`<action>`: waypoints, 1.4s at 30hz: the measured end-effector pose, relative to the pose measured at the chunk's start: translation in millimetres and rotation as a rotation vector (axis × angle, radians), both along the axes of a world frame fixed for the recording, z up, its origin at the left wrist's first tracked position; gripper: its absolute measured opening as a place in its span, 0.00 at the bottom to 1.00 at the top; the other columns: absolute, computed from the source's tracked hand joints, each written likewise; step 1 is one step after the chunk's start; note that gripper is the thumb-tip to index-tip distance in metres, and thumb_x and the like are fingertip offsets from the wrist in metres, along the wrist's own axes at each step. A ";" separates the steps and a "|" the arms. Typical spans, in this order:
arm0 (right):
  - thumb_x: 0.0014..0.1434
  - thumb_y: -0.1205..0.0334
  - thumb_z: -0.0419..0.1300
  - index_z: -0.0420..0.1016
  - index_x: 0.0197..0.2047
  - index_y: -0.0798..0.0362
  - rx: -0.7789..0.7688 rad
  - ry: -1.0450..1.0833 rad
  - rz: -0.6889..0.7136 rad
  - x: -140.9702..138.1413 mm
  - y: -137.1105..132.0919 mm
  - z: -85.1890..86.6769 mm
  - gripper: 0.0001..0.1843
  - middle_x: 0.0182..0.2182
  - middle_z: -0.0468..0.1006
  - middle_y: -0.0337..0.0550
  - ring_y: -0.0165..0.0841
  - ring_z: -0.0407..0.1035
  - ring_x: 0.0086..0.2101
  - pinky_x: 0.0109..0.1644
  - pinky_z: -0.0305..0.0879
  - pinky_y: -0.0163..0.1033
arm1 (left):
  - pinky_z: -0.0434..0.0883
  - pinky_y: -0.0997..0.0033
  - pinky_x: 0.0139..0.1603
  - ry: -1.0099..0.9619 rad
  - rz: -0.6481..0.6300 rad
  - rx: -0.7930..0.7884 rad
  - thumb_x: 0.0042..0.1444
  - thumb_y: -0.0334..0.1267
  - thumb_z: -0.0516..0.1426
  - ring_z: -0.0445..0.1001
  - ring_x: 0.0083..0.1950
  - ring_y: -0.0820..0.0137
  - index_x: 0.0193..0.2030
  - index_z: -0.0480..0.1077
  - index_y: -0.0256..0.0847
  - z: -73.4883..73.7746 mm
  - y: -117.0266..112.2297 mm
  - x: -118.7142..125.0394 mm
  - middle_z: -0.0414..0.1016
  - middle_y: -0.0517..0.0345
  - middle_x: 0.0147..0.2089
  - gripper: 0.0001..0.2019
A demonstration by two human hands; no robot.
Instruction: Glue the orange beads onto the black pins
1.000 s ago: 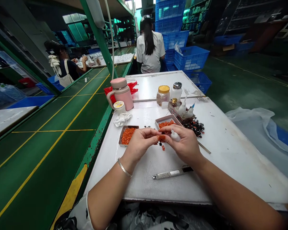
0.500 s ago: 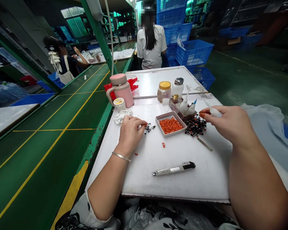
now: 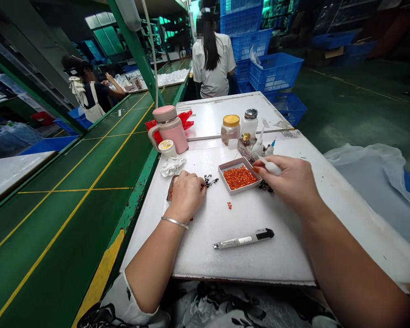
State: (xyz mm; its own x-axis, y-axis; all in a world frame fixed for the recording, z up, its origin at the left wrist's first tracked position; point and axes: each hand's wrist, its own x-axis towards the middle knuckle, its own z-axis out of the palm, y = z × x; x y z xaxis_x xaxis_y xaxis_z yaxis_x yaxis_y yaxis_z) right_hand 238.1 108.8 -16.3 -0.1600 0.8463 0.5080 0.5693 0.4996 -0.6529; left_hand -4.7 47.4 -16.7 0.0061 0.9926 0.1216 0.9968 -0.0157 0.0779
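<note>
My left hand (image 3: 187, 193) is closed, its fingertips pinching a small black branched piece (image 3: 212, 181) just above the white tabletop. Behind that hand, a small box (image 3: 168, 195) with orange bits is partly covered. In my right hand (image 3: 292, 178) is a small white squeeze bottle (image 3: 272, 168), tilted with its thin nozzle pointing left, over the shallow box (image 3: 246, 187) of orange-red pieces. A dark pile (image 3: 265, 187) of black pieces lies mostly hidden beneath the right hand. A few loose orange pieces (image 3: 229, 205) rest on the table between my hands.
A grey utility knife (image 3: 244, 239) lies near the front. Behind stand a pink mug (image 3: 176, 134), crumpled tissue (image 3: 171, 166), a yellow-lidded jar (image 3: 231, 127), a silver-lidded jar (image 3: 250, 122) and a bottle holder (image 3: 243, 148). A green conveyor (image 3: 71, 200) runs left; two people work beyond.
My right hand has moved left with the squeeze bottle, from above the black pile to the shallow box's right side. My left hand has shifted slightly, still pinching the black piece; the view moved a little.
</note>
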 end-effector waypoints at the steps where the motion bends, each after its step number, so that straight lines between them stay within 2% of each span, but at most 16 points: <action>1: 0.55 0.61 0.65 0.83 0.37 0.48 -0.003 0.005 0.031 -3.0 -1.6 -0.9 0.07 0.33 0.84 0.40 0.39 0.77 0.34 0.37 0.69 0.42 | 0.62 0.56 0.42 0.001 -0.001 -0.001 0.58 0.33 0.56 0.67 0.45 0.52 0.37 0.81 0.40 0.0 -0.1 -0.4 0.80 0.45 0.37 0.11; 8: 0.56 0.64 0.64 0.83 0.37 0.47 -0.051 0.001 0.144 -16.2 -10.3 -1.5 0.07 0.34 0.85 0.38 0.38 0.78 0.34 0.37 0.70 0.40 | 0.62 0.56 0.41 0.023 -0.018 0.010 0.57 0.36 0.56 0.68 0.44 0.52 0.33 0.81 0.41 -1.9 -0.7 2.1 0.80 0.45 0.35 0.10; 12: 0.56 0.63 0.64 0.83 0.36 0.49 -0.043 0.000 0.150 -17.8 -10.5 -2.6 0.06 0.32 0.85 0.39 0.37 0.78 0.33 0.36 0.70 0.39 | 0.62 0.55 0.41 0.043 -0.016 0.024 0.55 0.32 0.55 0.68 0.44 0.52 0.33 0.80 0.41 -3.5 -0.9 2.1 0.80 0.45 0.35 0.11; 17: 0.56 0.61 0.64 0.83 0.37 0.49 -0.050 0.018 0.150 -18.6 -10.7 -4.3 0.07 0.32 0.84 0.39 0.36 0.77 0.32 0.37 0.71 0.39 | 0.63 0.57 0.43 -0.071 0.004 0.117 0.56 0.32 0.56 0.69 0.44 0.55 0.34 0.79 0.42 1.3 -3.0 -1.5 0.80 0.50 0.39 0.09; 19: 0.57 0.61 0.64 0.83 0.38 0.49 -0.049 0.038 0.180 -19.8 -12.0 -4.4 0.07 0.33 0.84 0.39 0.36 0.78 0.32 0.38 0.71 0.39 | 0.64 0.58 0.44 -0.189 -0.018 0.170 0.57 0.33 0.57 0.71 0.44 0.57 0.35 0.79 0.42 4.7 -4.6 -0.3 0.81 0.52 0.40 0.08; 22: 0.58 0.62 0.63 0.83 0.38 0.48 -0.045 0.084 0.261 -23.5 -15.8 -3.4 0.07 0.35 0.85 0.39 0.36 0.78 0.35 0.41 0.72 0.39 | 0.66 0.63 0.41 -0.512 -0.051 0.170 0.56 0.36 0.59 0.73 0.37 0.63 0.36 0.79 0.43 9.0 -7.7 6.5 0.81 0.54 0.36 0.06; 25: 0.58 0.60 0.63 0.83 0.40 0.49 -0.048 0.111 0.330 -28.0 -20.4 -2.0 0.08 0.37 0.84 0.40 0.37 0.78 0.38 0.43 0.72 0.40 | 0.67 0.69 0.35 -0.888 -0.072 0.073 0.54 0.37 0.63 0.73 0.33 0.68 0.37 0.80 0.41 11.6 -11.5 15.5 0.80 0.55 0.32 0.06; 29: 0.59 0.59 0.63 0.82 0.42 0.49 -0.072 0.126 0.378 -30.7 -24.4 -0.7 0.09 0.39 0.84 0.41 0.37 0.77 0.38 0.44 0.72 0.40 | 0.69 0.70 0.36 -1.223 -0.079 -0.073 0.53 0.39 0.64 0.75 0.36 0.67 0.42 0.81 0.38 12.1 -15.6 20.6 0.80 0.54 0.34 0.11; 32: 0.59 0.59 0.64 0.81 0.41 0.49 -0.087 0.134 0.381 -30.2 -24.9 -0.4 0.08 0.37 0.84 0.40 0.35 0.77 0.37 0.43 0.71 0.39 | 0.69 0.71 0.38 -1.331 -0.103 -0.122 0.55 0.38 0.63 0.74 0.37 0.68 0.42 0.81 0.39 10.5 -16.7 20.2 0.79 0.54 0.34 0.09; 39: 0.60 0.59 0.63 0.81 0.40 0.50 -0.084 0.111 0.382 -28.6 -24.9 0.4 0.07 0.38 0.83 0.42 0.36 0.77 0.37 0.44 0.71 0.40 | 0.65 0.74 0.35 -1.494 -0.114 -0.175 0.56 0.41 0.63 0.66 0.31 0.75 0.39 0.81 0.39 8.2 -16.1 21.8 0.73 0.59 0.30 0.08; 42: 0.60 0.55 0.63 0.79 0.39 0.50 -0.177 0.176 0.389 -28.2 -25.9 -0.5 0.09 0.30 0.81 0.40 0.35 0.76 0.31 0.35 0.71 0.38 | 0.65 0.75 0.34 -1.556 -0.094 -0.177 0.54 0.40 0.64 0.66 0.30 0.75 0.37 0.80 0.40 7.2 -15.7 21.7 0.72 0.60 0.29 0.08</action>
State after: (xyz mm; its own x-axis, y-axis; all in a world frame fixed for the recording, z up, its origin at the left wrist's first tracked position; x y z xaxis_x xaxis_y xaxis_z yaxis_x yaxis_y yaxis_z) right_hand 209.9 82.9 -16.8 -0.4070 0.8170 0.4086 0.2347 0.5258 -0.8176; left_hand 17.0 31.8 -9.4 0.0506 0.9976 -0.0463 -0.0652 0.0496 0.9966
